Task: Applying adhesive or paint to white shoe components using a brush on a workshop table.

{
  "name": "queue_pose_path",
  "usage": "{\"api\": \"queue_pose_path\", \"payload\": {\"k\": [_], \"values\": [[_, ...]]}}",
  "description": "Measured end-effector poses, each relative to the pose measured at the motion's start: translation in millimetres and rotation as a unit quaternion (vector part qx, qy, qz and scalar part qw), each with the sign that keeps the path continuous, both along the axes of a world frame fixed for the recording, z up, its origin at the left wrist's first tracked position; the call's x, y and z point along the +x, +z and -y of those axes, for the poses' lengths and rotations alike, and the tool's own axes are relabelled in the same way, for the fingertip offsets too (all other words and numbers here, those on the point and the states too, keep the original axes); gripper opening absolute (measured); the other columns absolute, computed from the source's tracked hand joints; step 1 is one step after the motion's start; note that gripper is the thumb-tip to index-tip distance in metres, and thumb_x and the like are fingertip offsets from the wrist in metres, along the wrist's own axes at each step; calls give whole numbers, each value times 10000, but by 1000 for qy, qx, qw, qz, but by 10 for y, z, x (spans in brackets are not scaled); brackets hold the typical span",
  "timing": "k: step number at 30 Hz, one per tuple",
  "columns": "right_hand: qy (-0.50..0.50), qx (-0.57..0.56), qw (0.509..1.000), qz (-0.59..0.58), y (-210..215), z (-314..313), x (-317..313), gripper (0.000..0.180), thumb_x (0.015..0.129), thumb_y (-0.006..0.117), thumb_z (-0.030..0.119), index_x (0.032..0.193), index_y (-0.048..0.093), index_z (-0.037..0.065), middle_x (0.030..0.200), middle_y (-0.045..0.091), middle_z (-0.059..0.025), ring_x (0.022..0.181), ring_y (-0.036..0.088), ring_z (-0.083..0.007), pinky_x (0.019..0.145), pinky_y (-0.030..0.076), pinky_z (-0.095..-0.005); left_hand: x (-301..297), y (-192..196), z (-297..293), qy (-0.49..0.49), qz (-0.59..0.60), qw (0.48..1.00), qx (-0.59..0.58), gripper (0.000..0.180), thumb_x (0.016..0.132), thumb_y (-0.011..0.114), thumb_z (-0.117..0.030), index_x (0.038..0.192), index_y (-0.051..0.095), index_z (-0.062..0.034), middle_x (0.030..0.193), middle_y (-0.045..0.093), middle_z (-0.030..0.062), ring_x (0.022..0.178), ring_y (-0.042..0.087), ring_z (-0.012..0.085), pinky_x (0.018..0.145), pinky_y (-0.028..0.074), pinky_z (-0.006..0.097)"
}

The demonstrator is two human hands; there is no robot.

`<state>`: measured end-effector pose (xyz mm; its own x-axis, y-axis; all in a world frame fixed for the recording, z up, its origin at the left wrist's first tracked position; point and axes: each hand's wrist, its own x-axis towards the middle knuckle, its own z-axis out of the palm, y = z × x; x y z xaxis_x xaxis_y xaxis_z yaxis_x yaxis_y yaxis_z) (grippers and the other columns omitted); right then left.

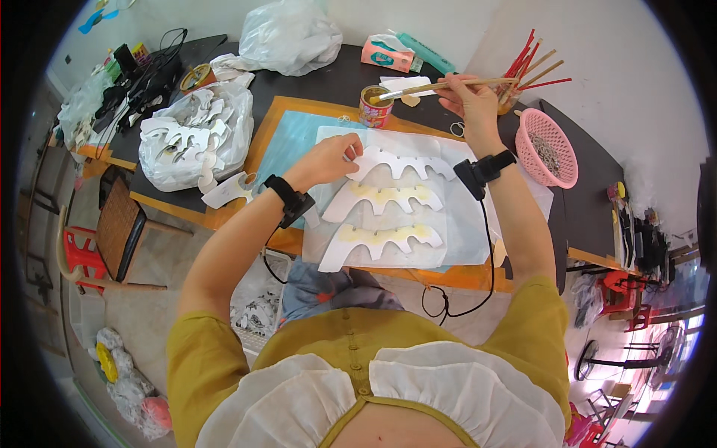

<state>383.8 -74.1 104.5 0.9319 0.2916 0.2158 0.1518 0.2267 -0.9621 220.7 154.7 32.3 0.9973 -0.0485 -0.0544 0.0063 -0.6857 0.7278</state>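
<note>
My right hand (469, 101) is closed round the wooden handle of a paintbrush (426, 88). The brush lies nearly level, its yellowish tip at the mouth of a small open can (376, 110). My left hand (332, 160) has its fingers curled at the left end of a white scalloped cut-out piece (399, 166), apparently pinching it. Closer to me lie a second scalloped piece (385, 200) and a third scalloped piece (381, 243), both smeared yellow along their upper edges. All three rest on a translucent white sheet (314, 239).
At the left, a plastic bag (243, 138) holds many white cut pieces. A pink basket (529, 153) with small metal-looking bits stands at the right, below a holder of sticks (515, 89). A tissue pack (385, 54) and a bulging white bag (287, 37) sit at the back.
</note>
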Motion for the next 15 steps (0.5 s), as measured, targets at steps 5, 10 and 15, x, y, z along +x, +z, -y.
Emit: {"api": "queue_pose_path", "payload": {"k": [5,10,15], "values": [[17,6,994,-105,-70,-21,17,212,885,704,148,997,608,-4,958,696,-124,848,718,-207,635,585,-225,69,-92,11,-12,12,1000,-22,226,757,681,-38,982,672,-51,899,640,81,755,601,170,698,509,296],[46,119,980,-152,-116,97,194,206,898,688,152,986,603,-13,970,687,-160,913,704,-236,703,598,-218,32,-116,-28,6,32,999,-29,224,753,683,-35,975,707,-49,854,626,64,722,584,159,680,503,291],[92,274,942,-171,67,214,219,187,916,647,91,1015,588,-56,1039,664,-207,1026,663,-285,772,608,-221,-34,-127,-118,7,20,999,-30,295,738,682,-63,1029,726,-75,955,687,139,828,643,238,771,521,332]]}}
